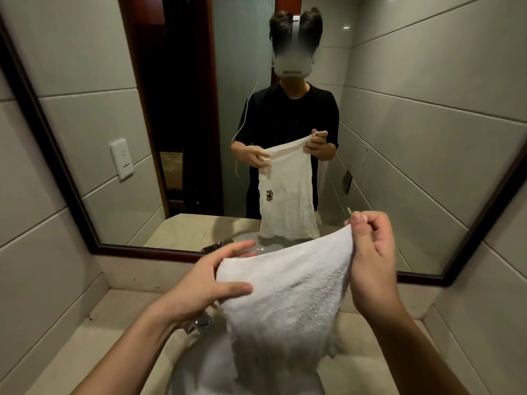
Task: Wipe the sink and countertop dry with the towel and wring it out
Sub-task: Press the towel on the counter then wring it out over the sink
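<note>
In the head view, a white towel (285, 303) hangs spread in the centre and lower centre of the frame, held up by its two top corners above the sink (194, 363). The left hand (199, 289), at centre left, has its grip on the towel's top left corner, with the thumb lying across the near face of the cloth and the fingers reaching behind it. The right hand (370, 260), at centre right and a little higher, pinches the top right corner between thumb and curled fingers, so its grip is clenched on the towel as well. The cloth sags between the two hands and drapes down over the white sink, hiding much of the basin. A metal tap (201, 323) shows just below the left wrist. The pale stone bench (94, 337) runs around the sink across the lower left and lower right of the frame. Above it, a dark-framed mirror (57, 155) fills the upper part of the frame and reflects a person in a dark shirt holding the towel, which bears a small dark emblem on its far side.
</note>
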`<state>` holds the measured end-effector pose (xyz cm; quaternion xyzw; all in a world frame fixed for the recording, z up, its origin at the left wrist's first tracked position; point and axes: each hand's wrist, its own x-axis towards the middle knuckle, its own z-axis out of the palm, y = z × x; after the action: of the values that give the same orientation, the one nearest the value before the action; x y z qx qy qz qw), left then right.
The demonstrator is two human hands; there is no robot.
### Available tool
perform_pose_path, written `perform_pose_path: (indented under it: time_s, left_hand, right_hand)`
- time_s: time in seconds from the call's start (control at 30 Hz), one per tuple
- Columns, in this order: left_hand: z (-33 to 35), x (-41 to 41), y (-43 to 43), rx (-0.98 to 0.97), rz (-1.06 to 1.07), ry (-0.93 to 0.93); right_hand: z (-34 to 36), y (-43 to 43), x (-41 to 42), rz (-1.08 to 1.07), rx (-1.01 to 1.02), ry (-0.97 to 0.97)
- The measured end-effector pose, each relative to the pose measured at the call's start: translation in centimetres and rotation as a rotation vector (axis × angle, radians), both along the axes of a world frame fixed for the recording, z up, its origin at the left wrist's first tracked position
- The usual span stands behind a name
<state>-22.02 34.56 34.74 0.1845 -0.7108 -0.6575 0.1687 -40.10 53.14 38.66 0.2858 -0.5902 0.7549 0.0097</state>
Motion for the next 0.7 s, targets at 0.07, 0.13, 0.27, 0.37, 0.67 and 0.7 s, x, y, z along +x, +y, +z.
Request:
perform_pose_path:
  time_s: [0.07,0.13,0.27,0.37,0.67,0.7]
  left_hand:
    - [-0.2,0.2,-0.3,-0.074,0.066,-0.069]
    - [-0.4,0.2,0.1,-0.081,0.014,-0.084]
    - [-0.8,0.2,0.4,-0.122,0.028,-0.099]
    - [-0.7,0.3,0.1,-0.106,0.0,-0.082]
    - [1.7,-1.4,1.7,0.08,0.097,0.145]
    - [2.3,-2.0,2.2,0.031,0.093,0.138]
  right_hand:
    - [0.1,0.4,-0.6,-0.024,-0.023,0.006]
    - [0.2,0.8,-1.0,-0.018,-0.011,0.023]
    - [0.5,2.0,-2.3,-0.109,-0.05,-0.01]
    - [0.4,3.3,-3.4,-0.147,-0.024,0.025]
    - [-2.5,6.4,-6.8,-0.399,0.375,-0.031]
    - [-2.7,6.1,-6.1,-0.375,0.479,0.013]
